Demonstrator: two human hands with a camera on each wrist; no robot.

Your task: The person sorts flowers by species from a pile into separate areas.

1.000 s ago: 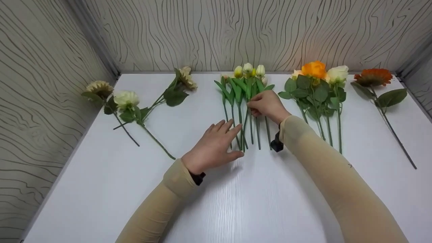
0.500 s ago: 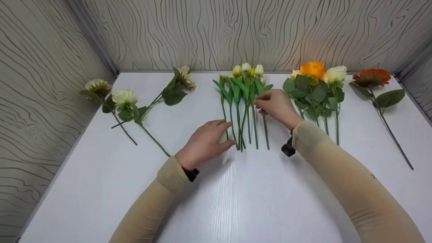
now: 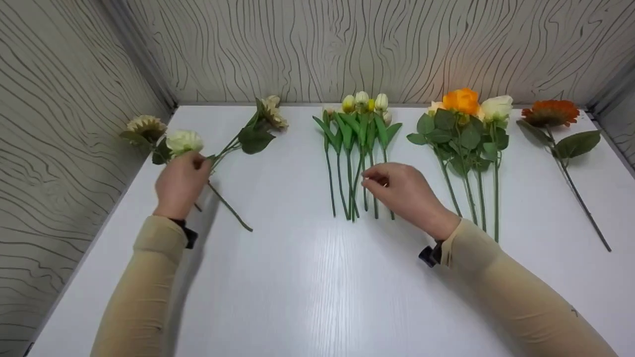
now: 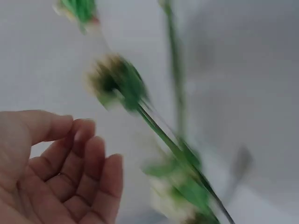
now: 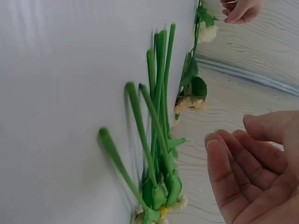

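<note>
Over the white flower (image 3: 184, 141) at the left, my left hand (image 3: 179, 182) hovers with its fingers loosely bent. The left wrist view shows that hand (image 4: 70, 172) holding nothing, apart from the blurred green stem (image 4: 161, 135). My right hand (image 3: 409, 194) is above the stems of the tulips (image 3: 364, 130), which lie side by side with white and yellow heads at the back. Thumb and fingers of the right hand (image 5: 254, 163) curve loosely around nothing in the right wrist view. Tulip stems (image 5: 161, 93) lie beside it there.
A cream flower (image 3: 274, 113) with dark leaves lies between the white flower and the tulips. Another cream flower (image 3: 145, 127) is at the far left. Right of the tulips lie orange and white roses (image 3: 461, 102), then a rust-orange flower (image 3: 550, 113). Patterned walls (image 3: 322, 49) border the white table (image 3: 297, 287).
My left hand has moved left from the tulip stems to the white flower. My right hand has drawn back toward me from the tulips' leaves. The flowers lie almost as before.
</note>
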